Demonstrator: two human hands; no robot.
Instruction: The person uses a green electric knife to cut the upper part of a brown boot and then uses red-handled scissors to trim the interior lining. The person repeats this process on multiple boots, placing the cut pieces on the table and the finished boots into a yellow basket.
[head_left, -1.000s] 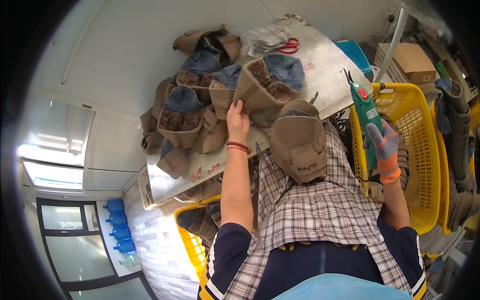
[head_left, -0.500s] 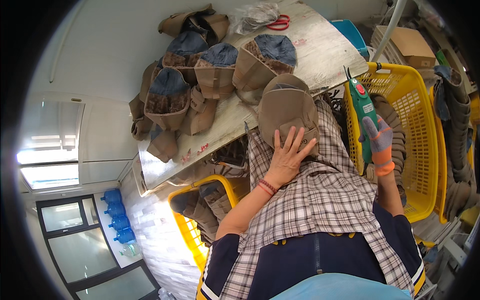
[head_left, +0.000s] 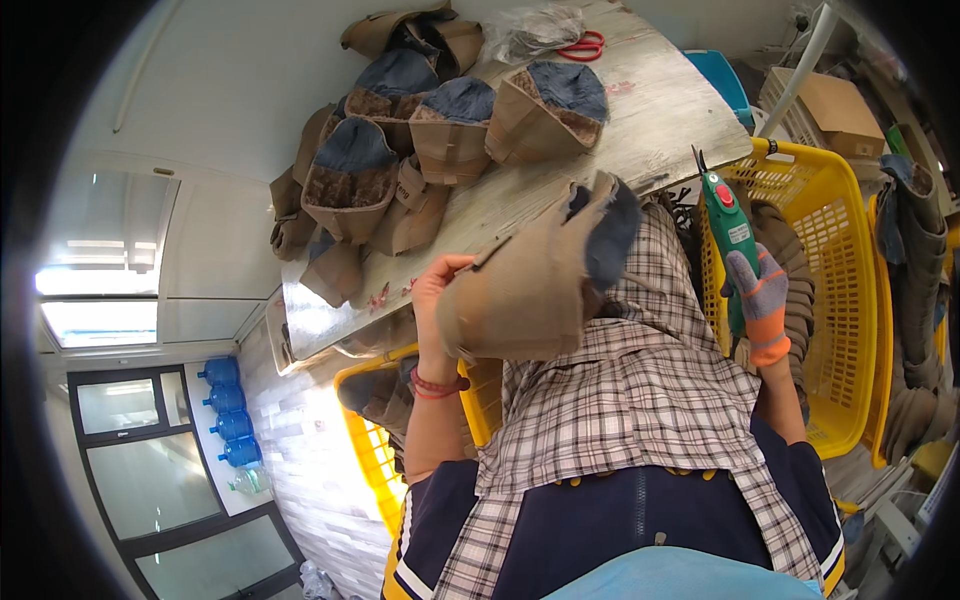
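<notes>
My bare left hand (head_left: 436,295), with red bead bracelets at the wrist, grips a tan fabric boot upper (head_left: 525,295) by its left end. Some of the fingers are hidden behind it. The upper is held over my lap, turned sideways, its ragged opening with blue lining facing right. In a grey and orange glove, my right hand (head_left: 762,300) is wrapped round a green handheld power tool (head_left: 727,225) with a red button. Dark, thin curved tips point up from the tool, apart from the upper.
Several similar boot uppers (head_left: 452,125) stand on the worn table (head_left: 650,115), near red-handled scissors (head_left: 582,46) and a clear plastic bag (head_left: 525,32). A yellow basket (head_left: 845,290) of uppers is at my right; another yellow basket (head_left: 385,465) sits under the table's left side.
My left hand has gone from resting flat on the upper to gripping its end. The upper has come off my knees and turned, its opening now to the right. My right hand keeps the tool.
</notes>
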